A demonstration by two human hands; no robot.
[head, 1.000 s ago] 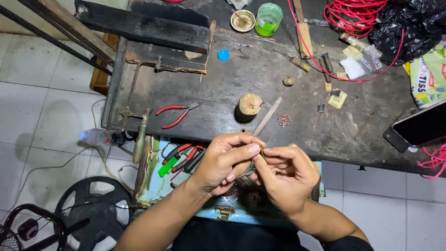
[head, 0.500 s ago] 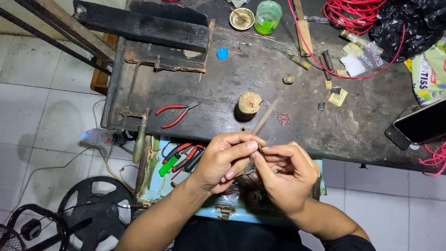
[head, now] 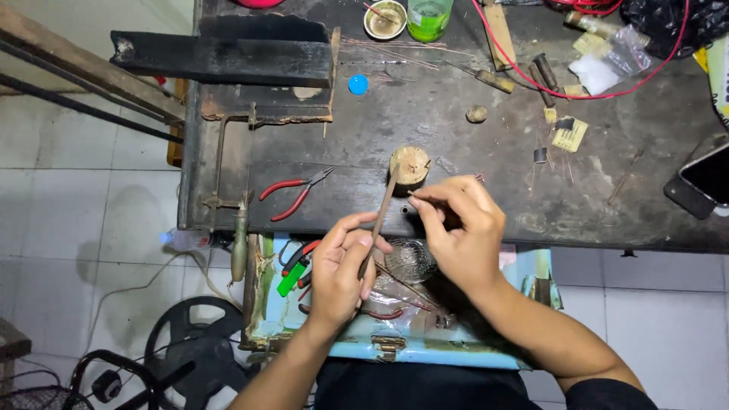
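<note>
My left hand (head: 342, 269) grips a thin wooden stick (head: 382, 212) that points up toward a small round wooden block (head: 411, 165) on the dark workbench (head: 456, 137). My right hand (head: 462, 228) is beside it, thumb and forefinger pinched near the stick's upper part on something too small to make out. Below both hands a small coil of fine wire (head: 410, 260) lies in an open light-blue toolbox (head: 425, 349) on my lap.
Red-handled pliers (head: 295, 191) lie left of the hands. A blue cap (head: 358, 84), a green bottle (head: 429, 17), a small dish (head: 384, 18), red cable (head: 577, 83) and a phone (head: 702, 178) sit on the bench. More red-handled tools (head: 300, 262) fill the toolbox; a black wheel (head: 194, 342) lies on the tiled floor.
The view has shifted. The stick has swung more upright toward the wooden block. My right hand has risen from below the stick to pinch beside its upper part.
</note>
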